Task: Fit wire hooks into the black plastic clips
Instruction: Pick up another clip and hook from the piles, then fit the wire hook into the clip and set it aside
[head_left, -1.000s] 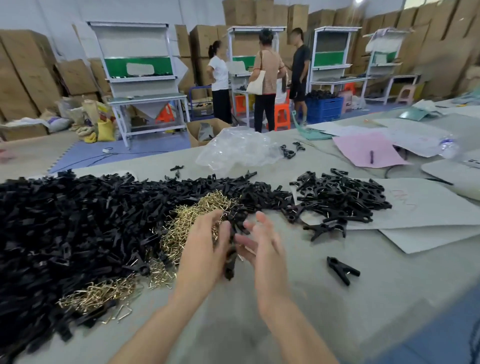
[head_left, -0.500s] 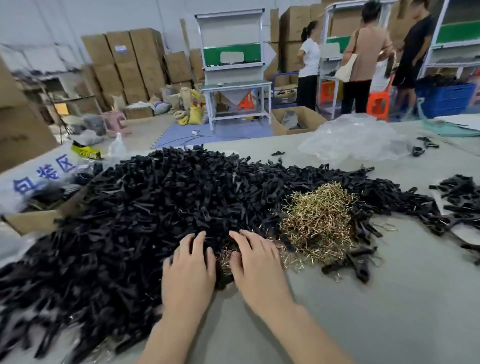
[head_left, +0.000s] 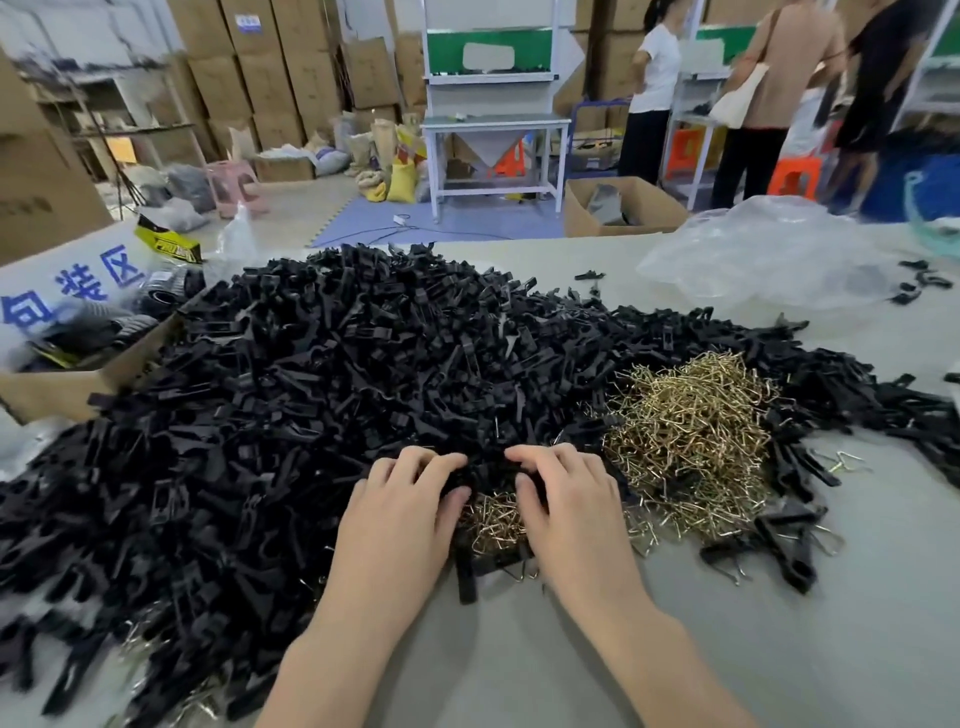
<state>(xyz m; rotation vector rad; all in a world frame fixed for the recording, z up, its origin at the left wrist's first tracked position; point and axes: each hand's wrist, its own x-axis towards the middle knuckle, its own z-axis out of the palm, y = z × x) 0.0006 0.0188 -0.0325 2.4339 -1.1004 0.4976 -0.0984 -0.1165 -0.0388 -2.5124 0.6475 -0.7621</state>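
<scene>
A big heap of black plastic clips (head_left: 337, 374) covers the left and middle of the grey table (head_left: 779, 623). To its right lies a mound of brass-coloured wire hooks (head_left: 691, 441). My left hand (head_left: 400, 514) and my right hand (head_left: 571, 509) sit side by side at the heap's near edge. Their fingers are curled, and black clips sit pinched between fingers and thumbs. A small tangle of wire hooks (head_left: 493, 519) lies between the two thumbs. What lies under the palms is hidden.
A crumpled clear plastic bag (head_left: 769, 254) lies at the far right of the table. An open cardboard box (head_left: 62, 389) stands at the left edge. Loose clips (head_left: 779, 545) lie right of the hooks. Three people (head_left: 753, 104) stand by workbenches behind.
My view swung left from the finished clips to the big heap. Both hands dropped onto the heap's near edge, and their fingers have since curled into the clips.
</scene>
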